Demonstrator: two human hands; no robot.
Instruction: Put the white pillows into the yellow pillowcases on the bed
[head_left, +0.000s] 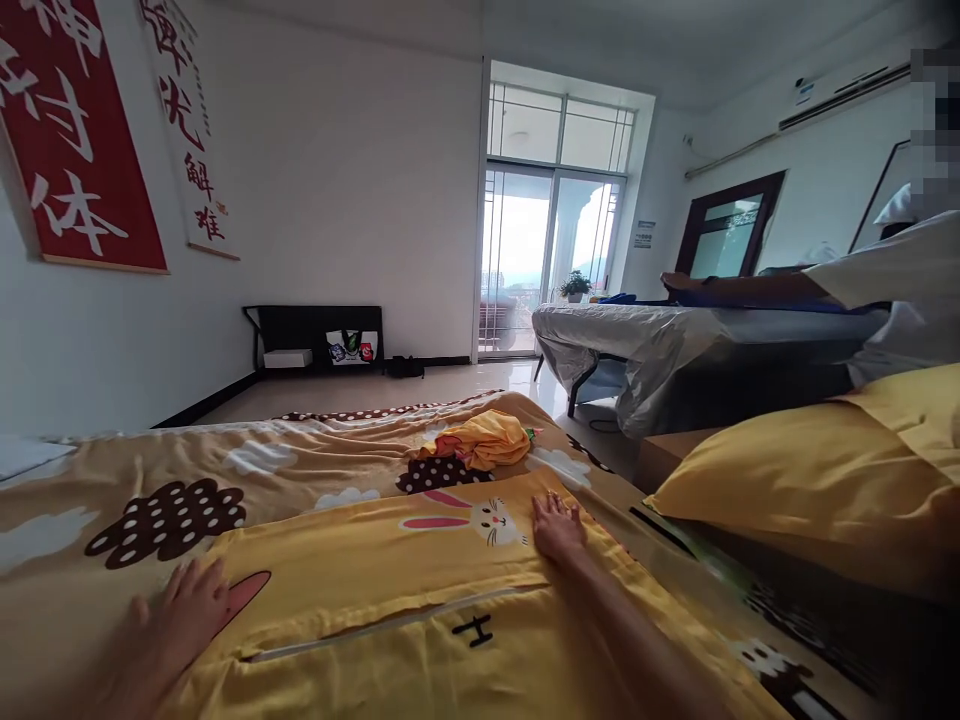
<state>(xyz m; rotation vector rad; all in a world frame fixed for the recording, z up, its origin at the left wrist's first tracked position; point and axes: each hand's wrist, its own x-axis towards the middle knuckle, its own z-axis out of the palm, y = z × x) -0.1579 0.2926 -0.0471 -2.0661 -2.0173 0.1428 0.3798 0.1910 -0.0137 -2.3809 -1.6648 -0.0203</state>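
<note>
A yellow cloth cover (337, 550) printed with a white rabbit face, pink ears and a black letter H lies spread out in front of me. A long zipper or slit with a pale edge (397, 622) runs across it. My left hand (184, 610) rests at its left edge by a pink ear print, fingers spread, somewhat blurred. Near the far right corner, beside the rabbit face, my right hand (559, 528) lies flat with its fingers extended. Beyond the cover a crumpled yellow cloth (484, 438) sits on the tan patterned blanket (292, 470).
Stuffed yellow bedding (795, 460) bulges at the right. Behind it, a person's arm (757, 290) reaches over a plastic-covered table (660, 325). A low black bench (300, 330), with a printed bag (352, 347) and a white box (288, 358), stands by the far wall.
</note>
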